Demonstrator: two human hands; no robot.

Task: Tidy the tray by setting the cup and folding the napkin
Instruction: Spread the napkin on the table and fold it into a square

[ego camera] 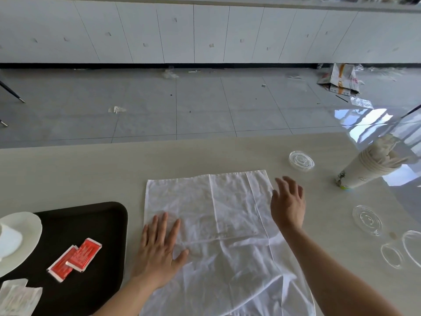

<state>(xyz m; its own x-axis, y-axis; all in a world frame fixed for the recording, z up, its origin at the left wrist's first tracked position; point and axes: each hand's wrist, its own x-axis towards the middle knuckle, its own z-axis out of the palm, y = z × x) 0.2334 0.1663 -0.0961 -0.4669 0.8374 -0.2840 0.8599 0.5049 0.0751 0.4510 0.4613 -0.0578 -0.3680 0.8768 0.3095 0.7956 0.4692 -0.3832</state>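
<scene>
Plainly, left hand (159,254) and right hand (288,201) spread straight fingers (163,224) over the napkin (227,224); red packets (76,258) bear unreadable print.

My count across the counter (91,169) and tray.
I make out one white napkin (218,224), one black tray (102,224), one white plate (27,224), two red sachets (85,252) (60,266), one stack of paper cups (364,172) (number untellable), two flat clear lids (301,160) (367,220) and two clear rings (391,256) (412,247) by the right edge.

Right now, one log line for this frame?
napkin: spread on table, unfolded | left hand: flat on napkin | right hand: open, at its right edge | tray: left of napkin, red packets inside
</scene>
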